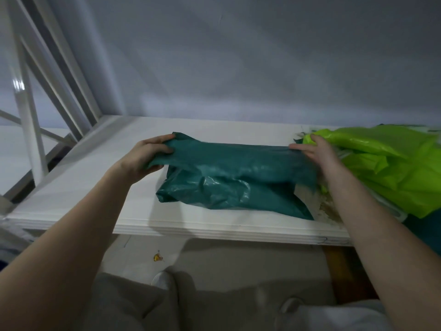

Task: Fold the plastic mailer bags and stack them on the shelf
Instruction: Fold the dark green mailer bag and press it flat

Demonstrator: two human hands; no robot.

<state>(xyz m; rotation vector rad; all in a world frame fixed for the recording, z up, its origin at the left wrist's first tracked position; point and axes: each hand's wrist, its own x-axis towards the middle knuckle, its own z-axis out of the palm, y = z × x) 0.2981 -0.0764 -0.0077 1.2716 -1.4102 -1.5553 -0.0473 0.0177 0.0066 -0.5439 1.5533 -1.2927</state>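
**Across the shelf, a teal bag held taut at both ends**

On the white shelf [100, 187] lies the teal bag [233, 177], its long axis running left to right, parallel to the front edge. The left hand [145, 156] grips the bag's left end, fingers curled over the top and thumb beneath. The right hand [315, 151] pinches the right end, thumb along the upper edge; its other fingers are mostly hidden behind the hand. Between the two hands the far edge is lifted and stretched, while the near half sags crumpled onto the shelf.

Both hands sit at the bag's ends, so neither is nearer; the fold line lies between them, and the raised edge hangs over the lower half. The likely next step is bringing that edge toward the body to double the bag over.

Open shelf shows to the left of the bag and in a strip along the front edge. To the right a lime bag pile [381, 163] crowds close, touching or nearly touching the right hand, so there is little room that way. Behind stands the wall [238, 68].
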